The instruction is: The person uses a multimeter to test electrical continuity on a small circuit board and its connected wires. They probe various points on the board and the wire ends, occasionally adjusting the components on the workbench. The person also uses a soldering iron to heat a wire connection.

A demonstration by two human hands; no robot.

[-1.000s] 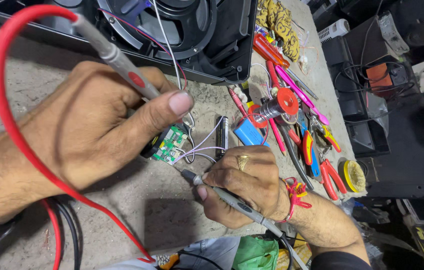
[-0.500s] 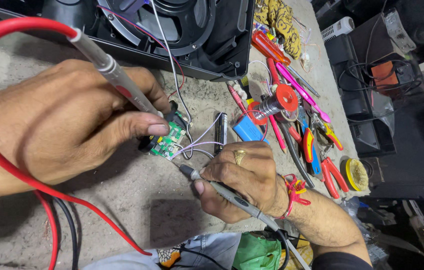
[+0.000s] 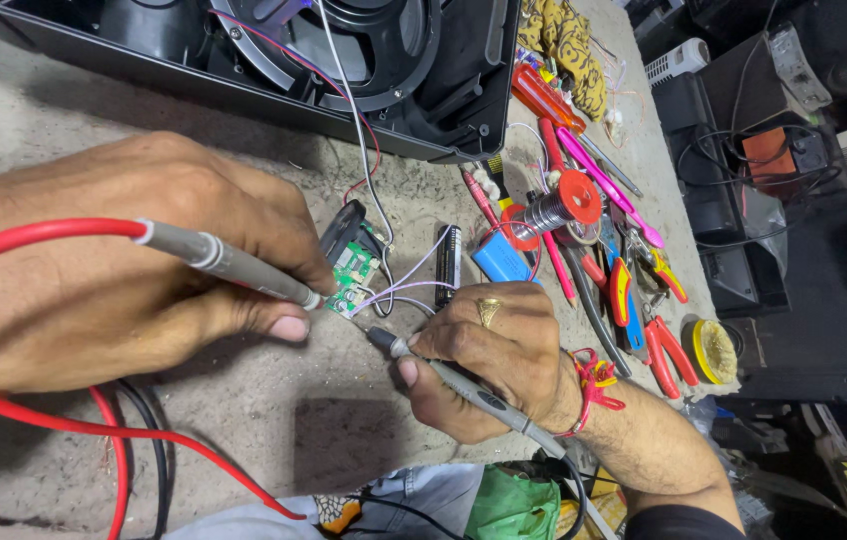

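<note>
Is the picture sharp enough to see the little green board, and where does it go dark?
Head view: the green circuit board is sharp and evenly lit, as are the left hand and right hand; a soft shadow lies on the worktop below them; the right edge falls into darkness.

From where I watch, my left hand (image 3: 114, 270) is bare, with no ring or band that I can see on it. My right hand (image 3: 489, 365) wears a gold ring (image 3: 489, 312) on one finger and a red thread bracelet (image 3: 594, 385) knotted at the wrist (loose ends sticking out). Further up that arm there seems to be a dark sleeve edge (image 3: 679, 522), though the frame cuts it off.
</note>
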